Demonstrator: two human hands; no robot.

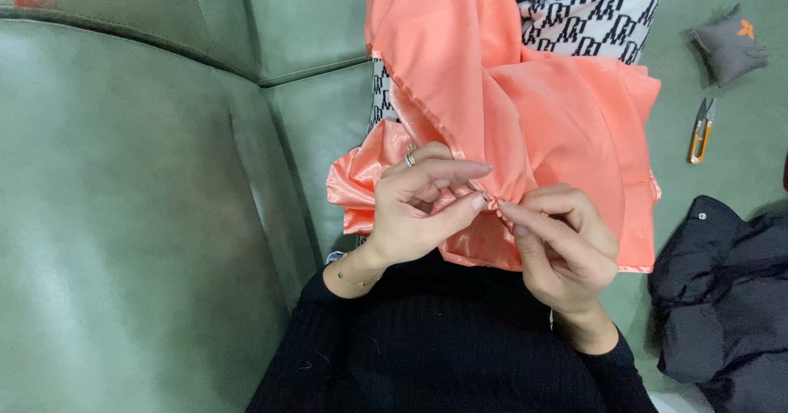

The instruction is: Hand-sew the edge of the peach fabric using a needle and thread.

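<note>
Your left hand (419, 208) and right hand (562, 245) pinch a gathered fold of the orange satin cloth (525, 117) at the frame's centre, fingers narrow; it looks light, soft and slippery, so hold near the hem.

Soft even indoor light, sheen on satin fabric (525, 109), faint shadows, sharp focus throughout.

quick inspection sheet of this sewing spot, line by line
surface: green leather sofa, person seated on it
job's things: orange satin fabric, a gathered edge pinched between both hands
clutter: thread snips, grey pincushion, dark jacket, black-and-white patterned cloth
hands: left hand and right hand both pinch the fabric; whether a needle is held is too small to tell
cables: nothing seen
surroundings: nothing seen beyond the sofa
</note>
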